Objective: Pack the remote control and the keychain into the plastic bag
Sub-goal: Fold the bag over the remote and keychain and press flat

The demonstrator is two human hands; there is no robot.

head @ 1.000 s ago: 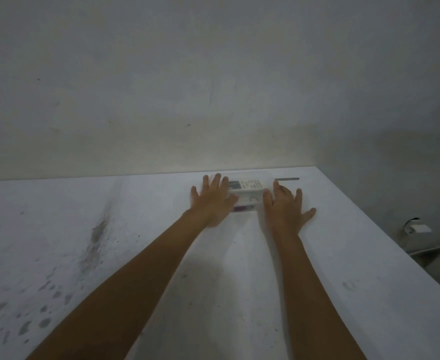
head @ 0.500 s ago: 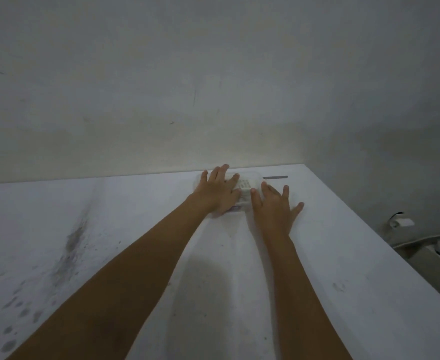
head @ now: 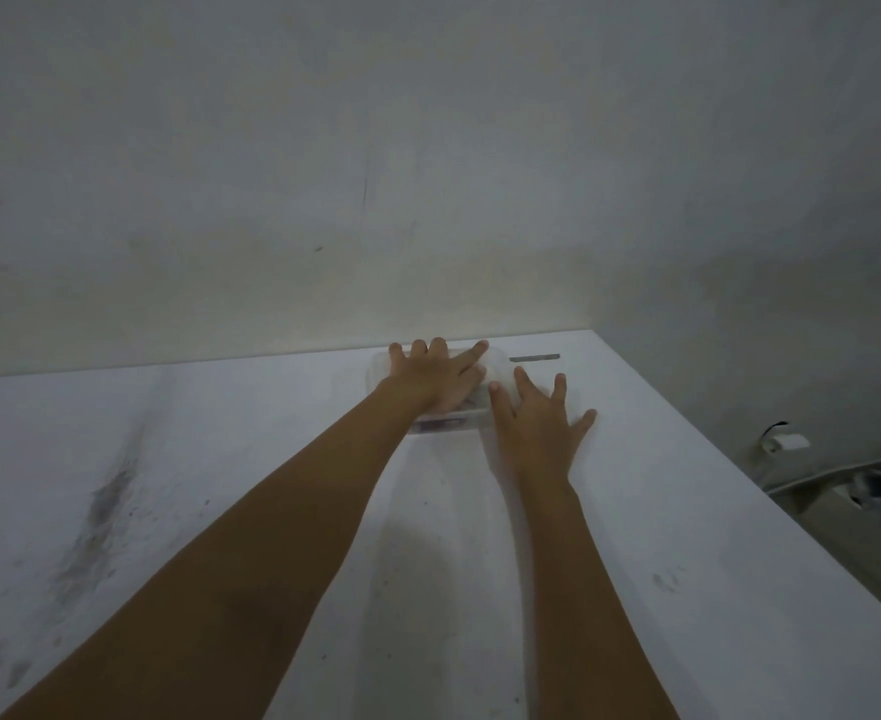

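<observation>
A clear plastic bag (head: 446, 427) lies flat at the far edge of the white table (head: 282, 439), against the wall. My left hand (head: 436, 379) rests palm down on top of it with fingers spread, and covers nearly all of the white remote control inside. A small purple item (head: 441, 423), perhaps the keychain, shows through the bag's near edge. My right hand (head: 537, 420) lies flat on the table with fingers spread, touching the bag's right side. Neither hand grips anything.
A short dark strip (head: 534, 358) lies on the table beyond my right hand. Dark stains (head: 108, 498) mark the table's left part. The table's right edge (head: 729, 491) drops to a floor with a white object (head: 786, 442) and clutter (head: 880, 498).
My left hand slid right and forward onto the bag, covering the remote that showed between the hands before. My right hand stayed flat beside the bag.
</observation>
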